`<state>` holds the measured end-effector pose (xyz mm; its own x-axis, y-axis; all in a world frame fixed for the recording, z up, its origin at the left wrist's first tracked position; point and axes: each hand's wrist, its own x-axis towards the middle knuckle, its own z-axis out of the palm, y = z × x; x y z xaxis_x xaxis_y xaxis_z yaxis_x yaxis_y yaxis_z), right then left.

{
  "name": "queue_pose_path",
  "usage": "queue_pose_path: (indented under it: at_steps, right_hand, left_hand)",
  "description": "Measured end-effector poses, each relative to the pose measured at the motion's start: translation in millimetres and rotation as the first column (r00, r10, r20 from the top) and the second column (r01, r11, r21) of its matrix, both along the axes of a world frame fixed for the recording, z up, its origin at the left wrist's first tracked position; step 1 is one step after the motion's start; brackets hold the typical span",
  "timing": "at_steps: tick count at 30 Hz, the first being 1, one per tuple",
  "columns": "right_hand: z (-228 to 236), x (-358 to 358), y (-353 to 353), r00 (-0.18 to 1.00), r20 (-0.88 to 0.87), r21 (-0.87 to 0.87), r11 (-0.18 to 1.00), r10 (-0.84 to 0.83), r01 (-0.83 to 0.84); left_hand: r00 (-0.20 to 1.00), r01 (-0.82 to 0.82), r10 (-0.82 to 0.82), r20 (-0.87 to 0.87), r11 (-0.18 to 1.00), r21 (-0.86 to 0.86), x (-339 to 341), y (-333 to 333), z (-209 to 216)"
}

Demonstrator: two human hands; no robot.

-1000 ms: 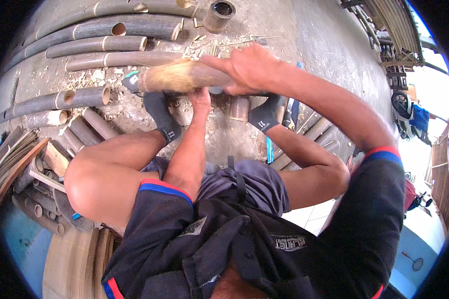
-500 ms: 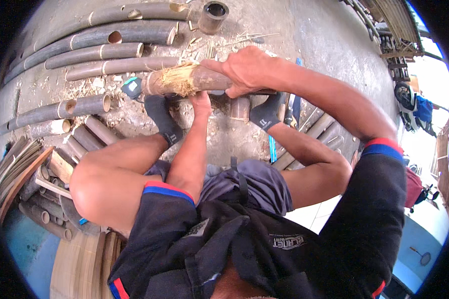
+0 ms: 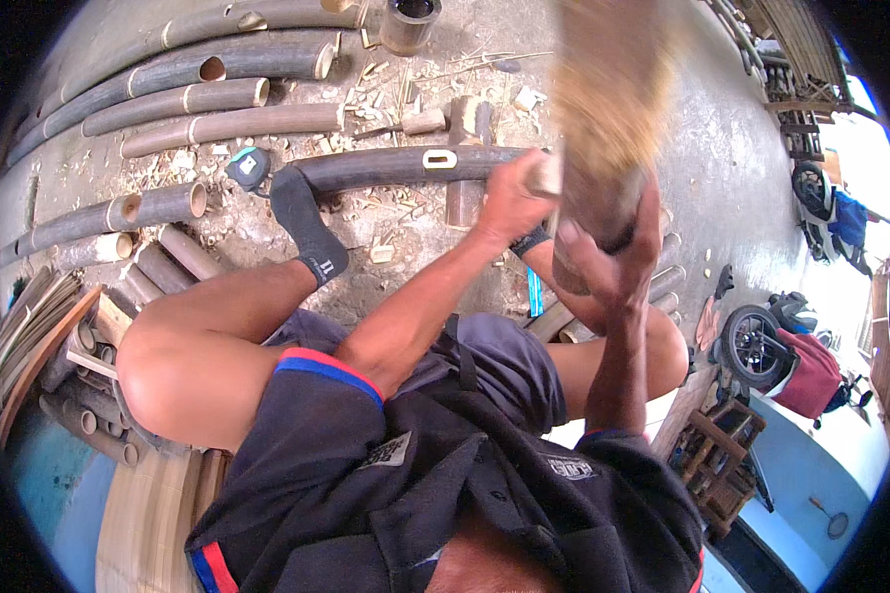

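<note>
My right hand (image 3: 628, 252) grips the lower end of a thick bamboo piece (image 3: 608, 188), which stands steeply raised and is smeared by motion. Tan frayed fibres stick out round its middle. My left hand (image 3: 509, 203) is closed just left of it, round a pale blunt-ended piece (image 3: 545, 178); its rest is hidden by the fingers. Beneath and beyond that hand lies a dark bamboo pole (image 3: 366, 168) with a pale-edged oblong slot cut through its upper side. My sock-clad left foot is at the pole's left end.
Several bamboo poles (image 3: 237, 122) lie at the far left, some with holes. A tape measure (image 3: 248, 168) rests near my left foot. Beyond the slotted pole are a wooden-handled tool (image 3: 423, 122), chips and a dark cup-like container (image 3: 408, 25). A motorbike wheel (image 3: 754, 346) stands at right.
The frayed bamboo piece has swung from lying crosswise to steeply raised at the right, my right hand now under its near end. My left hand moved right, and the slotted pole came into view.
</note>
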<state>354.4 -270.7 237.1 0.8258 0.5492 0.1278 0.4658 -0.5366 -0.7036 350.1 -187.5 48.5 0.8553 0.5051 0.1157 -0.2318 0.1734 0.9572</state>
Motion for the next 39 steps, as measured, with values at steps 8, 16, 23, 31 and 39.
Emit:
queue_pose_path:
  at_steps: [8,16,23,31,39]
  right_hand:
    - [-73.6,-45.3,-97.3,0.88,-0.369,0.283,0.866,-0.297,0.411]
    - [-90.9,-51.1,-99.8,0.738,-0.614,0.21,0.844,-0.279,0.494]
    - [-94.8,-46.9,-92.6,0.832,-0.474,0.249,0.861,-0.29,0.443]
    - [-111.6,-47.2,-94.4,0.745,-0.587,0.211,0.828,-0.318,0.52]
    - [-132.0,-28.8,-73.0,0.731,-0.617,0.171,0.856,-0.293,0.487]
  left_hand:
    - [0.941,0.319,-0.147,-0.305,0.686,0.654,7.0,1.1,-42.5]
    - [0.982,0.162,-0.049,-0.185,0.725,0.669,29.8,19.7,-65.0]
    - [0.981,0.132,0.0,-0.192,0.726,0.675,28.4,28.4,-59.0]
    - [0.938,-0.333,0.347,-0.023,0.915,0.228,108.5,163.7,10.4]
    - [0.779,-0.625,0.622,0.081,0.76,0.181,191.5,304.3,-60.6]
